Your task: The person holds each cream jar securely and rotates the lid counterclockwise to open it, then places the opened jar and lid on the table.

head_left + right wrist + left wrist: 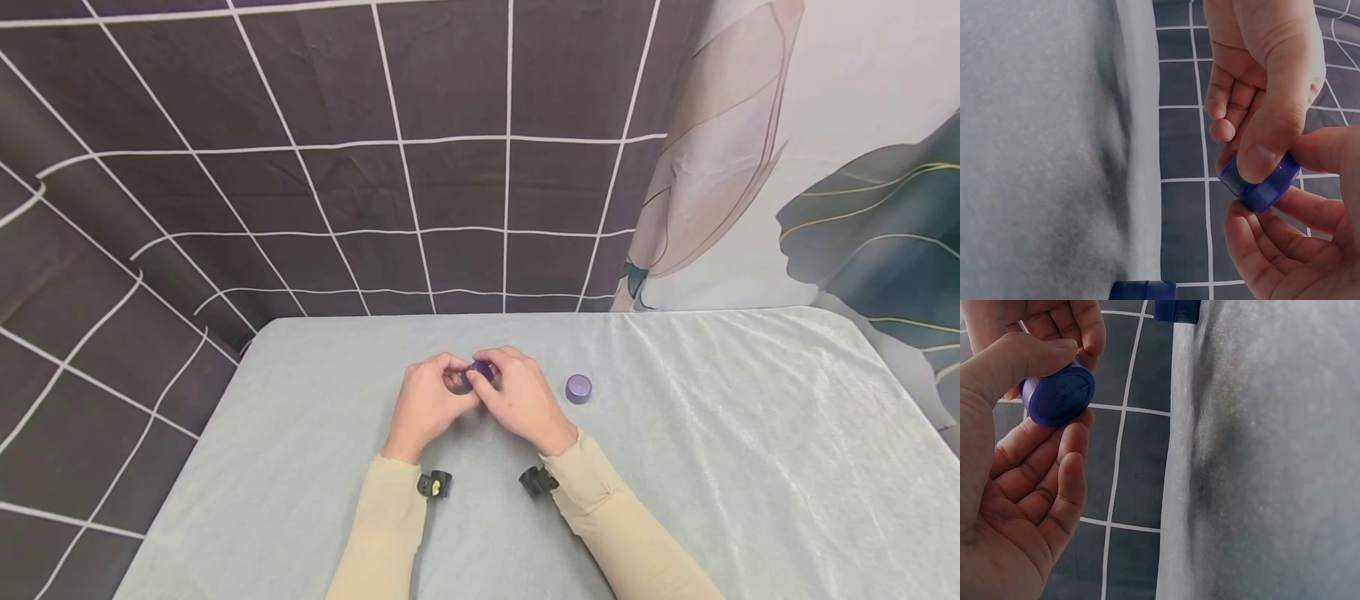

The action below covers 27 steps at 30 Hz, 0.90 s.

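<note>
A small round purple jar (476, 372) is held between both hands above the table, looking bluer in the wrist views. My left hand (432, 402) pinches it between thumb and fingers. From the other side, my right hand (525, 398) grips it too, its fingers around the rim. In the left wrist view the jar's flat round end (1063, 397) faces the camera, with faint raised marks. Its side (1266, 184) shows a seam in the right wrist view, partly covered by the left thumb. A second purple jar (578, 388) stands on the table to the right of the hands.
Pale grey-blue cloth covers the table (712, 500). Behind and to the left hangs a dark curtain (450, 183) with a white grid; a leaf-patterned one (750, 217) hangs at the back right. Both wrists carry small black cameras (438, 484).
</note>
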{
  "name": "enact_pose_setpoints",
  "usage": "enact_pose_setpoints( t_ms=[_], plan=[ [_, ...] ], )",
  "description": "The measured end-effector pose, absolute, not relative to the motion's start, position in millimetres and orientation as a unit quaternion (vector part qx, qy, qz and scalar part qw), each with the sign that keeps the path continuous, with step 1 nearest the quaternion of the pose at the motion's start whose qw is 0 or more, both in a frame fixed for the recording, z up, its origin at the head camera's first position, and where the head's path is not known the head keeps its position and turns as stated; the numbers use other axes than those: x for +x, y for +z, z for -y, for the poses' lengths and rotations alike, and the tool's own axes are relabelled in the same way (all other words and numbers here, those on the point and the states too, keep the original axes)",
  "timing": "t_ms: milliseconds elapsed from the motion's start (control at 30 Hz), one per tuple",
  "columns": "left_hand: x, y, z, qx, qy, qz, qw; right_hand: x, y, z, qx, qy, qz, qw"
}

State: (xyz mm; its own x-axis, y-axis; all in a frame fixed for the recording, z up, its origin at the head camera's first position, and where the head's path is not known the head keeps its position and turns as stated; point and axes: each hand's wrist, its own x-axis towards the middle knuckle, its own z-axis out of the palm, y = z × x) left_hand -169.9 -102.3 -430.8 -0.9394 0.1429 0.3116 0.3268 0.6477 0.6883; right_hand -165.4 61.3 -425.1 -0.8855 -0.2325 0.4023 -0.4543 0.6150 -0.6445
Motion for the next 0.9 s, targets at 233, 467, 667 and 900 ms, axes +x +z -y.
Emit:
enact_pose_setpoints(
  t_ms=[233, 467, 667, 900],
  plan=[
    [-169.2, -430.6, 101.6, -0.134, -0.395, 0.901, 0.120, -166.3, -426.0, -61.8, 0.196, 0.392, 0.888, 0.139],
    [-169.6, -430.3, 101.5, -0.134, -0.393, 0.902, 0.120, -167.4, -426.2, -63.0, 0.203, 0.390, 0.888, 0.135],
    [-170.2, -430.7, 101.6, -0.132, -0.395, 0.902, 0.115, -168.2, -425.8, -64.1, 0.213, 0.391, 0.885, 0.134],
    [-170.3, -431.0, 102.0, -0.131, -0.397, 0.901, 0.114, -168.0, -424.6, -64.5, 0.221, 0.392, 0.883, 0.134]
  ],
)
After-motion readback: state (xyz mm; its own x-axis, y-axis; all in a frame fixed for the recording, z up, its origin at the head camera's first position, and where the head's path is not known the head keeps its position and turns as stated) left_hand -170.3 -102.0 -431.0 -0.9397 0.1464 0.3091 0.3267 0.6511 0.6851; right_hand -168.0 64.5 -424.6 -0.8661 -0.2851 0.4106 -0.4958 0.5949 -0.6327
